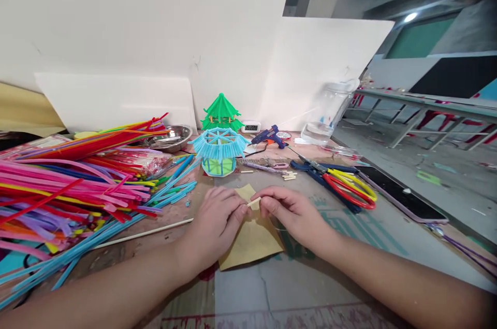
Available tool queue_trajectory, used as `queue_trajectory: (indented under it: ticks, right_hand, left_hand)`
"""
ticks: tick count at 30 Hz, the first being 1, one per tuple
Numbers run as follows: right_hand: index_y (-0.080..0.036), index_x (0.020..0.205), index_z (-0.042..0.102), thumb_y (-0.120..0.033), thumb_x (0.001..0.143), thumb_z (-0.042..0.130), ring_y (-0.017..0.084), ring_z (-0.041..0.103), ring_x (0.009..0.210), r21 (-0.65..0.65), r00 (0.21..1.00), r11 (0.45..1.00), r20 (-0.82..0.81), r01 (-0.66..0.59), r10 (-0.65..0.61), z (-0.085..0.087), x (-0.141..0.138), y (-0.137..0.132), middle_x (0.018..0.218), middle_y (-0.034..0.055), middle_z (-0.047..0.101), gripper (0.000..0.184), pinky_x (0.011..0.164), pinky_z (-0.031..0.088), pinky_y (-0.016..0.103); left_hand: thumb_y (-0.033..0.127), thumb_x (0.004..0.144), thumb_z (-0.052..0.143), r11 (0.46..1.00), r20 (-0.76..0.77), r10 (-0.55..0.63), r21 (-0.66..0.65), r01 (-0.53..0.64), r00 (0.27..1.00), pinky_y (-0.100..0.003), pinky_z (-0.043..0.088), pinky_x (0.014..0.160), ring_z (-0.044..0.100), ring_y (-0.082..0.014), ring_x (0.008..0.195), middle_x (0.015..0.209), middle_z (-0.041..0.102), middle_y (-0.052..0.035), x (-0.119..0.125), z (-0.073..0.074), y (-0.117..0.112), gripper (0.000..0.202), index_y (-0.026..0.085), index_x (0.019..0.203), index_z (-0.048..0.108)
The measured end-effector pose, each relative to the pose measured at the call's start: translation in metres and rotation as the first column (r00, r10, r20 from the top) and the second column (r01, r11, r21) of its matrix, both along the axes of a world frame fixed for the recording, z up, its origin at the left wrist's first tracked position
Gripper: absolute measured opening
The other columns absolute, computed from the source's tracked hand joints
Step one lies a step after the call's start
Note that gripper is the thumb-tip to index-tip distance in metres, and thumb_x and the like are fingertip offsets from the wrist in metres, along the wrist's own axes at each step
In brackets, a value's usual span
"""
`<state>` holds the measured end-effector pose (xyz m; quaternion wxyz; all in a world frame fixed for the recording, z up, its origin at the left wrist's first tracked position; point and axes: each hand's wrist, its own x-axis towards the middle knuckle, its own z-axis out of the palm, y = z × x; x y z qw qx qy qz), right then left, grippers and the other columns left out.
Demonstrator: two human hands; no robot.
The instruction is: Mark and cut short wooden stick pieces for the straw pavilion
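Note:
A thin pale wooden stick (149,232) runs from the lower left, under my left hand, and its tip comes out at the fingers. My left hand (219,223) is closed around it near that tip. Thumb and forefinger of my right hand (289,212) pinch the very end of the stick. Both hands are over a tan sheet of paper (252,246), possibly sandpaper, lying on the table. Just beyond the hands stands a small pavilion model with a light blue roof (219,143) and a green tiered roof (221,111). Several short stick pieces (289,175) lie right of it.
Many coloured pipe cleaners (73,184) pile up on the left, before a metal bowl (171,137). Toward the right are a glue gun (269,136), red-and-yellow-handled scissors (349,186), a phone (399,191) and a clear water jug (324,114). White boards (147,23) stand behind.

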<state>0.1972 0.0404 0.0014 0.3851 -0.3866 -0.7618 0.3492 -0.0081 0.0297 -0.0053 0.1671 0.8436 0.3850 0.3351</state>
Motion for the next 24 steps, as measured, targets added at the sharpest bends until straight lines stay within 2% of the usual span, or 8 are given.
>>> queue_trajectory:
  ticks: [5,8,11,14,16,20,24]
  right_hand:
    - [-0.021,0.092,0.073,-0.029,0.089,0.059,0.018,0.065,0.084,-0.027,0.999,0.999,-0.011,-0.041,0.041,0.004,-0.004,-0.003,0.091,0.0024,0.074,0.016,0.077,0.049,0.028]
    - [-0.020,0.088,0.071,-0.029,0.089,0.059,0.017,0.063,0.079,-0.001,1.000,1.000,-0.023,-0.007,0.007,0.005,-0.003,0.000,0.084,0.0020,0.071,0.015,0.073,0.048,0.028]
    - [-0.020,0.087,0.065,-0.029,0.090,0.055,0.017,0.059,0.073,0.045,0.999,0.998,-0.028,0.048,-0.047,0.004,0.004,0.009,0.078,0.0010,0.065,0.014,0.067,0.046,0.028]
    - [-0.020,0.087,0.060,-0.026,0.092,0.051,0.017,0.057,0.072,0.125,0.996,0.991,0.070,0.050,-0.059,0.005,0.012,0.016,0.077,0.0008,0.061,0.013,0.065,0.045,0.027]
    - [-0.019,0.085,0.059,-0.023,0.094,0.048,0.017,0.056,0.072,0.196,0.983,0.981,0.178,0.008,-0.044,0.006,0.014,0.016,0.077,0.0014,0.061,0.014,0.065,0.043,0.027]
    - [-0.018,0.088,0.060,-0.018,0.095,0.047,0.018,0.057,0.077,0.304,0.936,0.938,0.347,-0.166,0.053,0.006,0.011,0.008,0.083,0.0043,0.062,0.014,0.070,0.043,0.028]
    - [-0.017,0.092,0.061,-0.016,0.093,0.048,0.020,0.058,0.083,0.316,0.882,0.914,0.462,-0.255,0.086,0.003,0.008,0.003,0.087,0.0072,0.063,0.013,0.075,0.044,0.031]
  left_hand:
    - [0.027,0.101,0.038,1.000,-0.046,-0.014,0.004,0.014,0.999,-0.036,0.036,0.080,0.051,-0.0194,0.088,0.085,0.060,-0.0024,0.000,0.000,0.000,0.030,0.019,0.083,0.060]
    - [0.024,0.098,0.044,1.000,-0.037,-0.012,0.020,0.013,0.999,-0.035,0.037,0.079,0.053,-0.0189,0.087,0.085,0.061,-0.0012,0.000,0.003,-0.002,0.022,0.020,0.084,0.060]
    - [0.020,0.090,0.052,0.998,-0.007,0.062,0.034,-0.062,0.998,-0.036,0.039,0.081,0.056,-0.0195,0.091,0.091,0.063,-0.0012,-0.001,0.006,-0.003,0.009,0.021,0.092,0.060]
    - [0.023,0.084,0.058,0.992,-0.086,0.120,0.033,-0.118,0.989,-0.040,0.041,0.086,0.056,-0.0229,0.101,0.103,0.063,-0.0038,-0.002,0.003,-0.002,0.016,0.020,0.099,0.059]
    - [0.031,0.082,0.063,0.994,-0.180,0.111,0.018,-0.110,0.977,-0.043,0.041,0.091,0.054,-0.0257,0.108,0.111,0.062,-0.0056,-0.001,0.000,-0.001,0.026,0.020,0.105,0.059]
    - [0.042,0.085,0.061,0.997,-0.294,0.080,0.003,-0.083,0.953,-0.047,0.040,0.099,0.051,-0.0277,0.117,0.123,0.059,-0.0073,0.000,-0.004,-0.001,0.039,0.021,0.117,0.061]
    - [0.046,0.085,0.059,0.997,-0.325,0.074,0.010,-0.075,0.943,-0.048,0.039,0.102,0.050,-0.0289,0.120,0.128,0.056,-0.0096,-0.001,-0.004,-0.003,0.045,0.020,0.121,0.060]
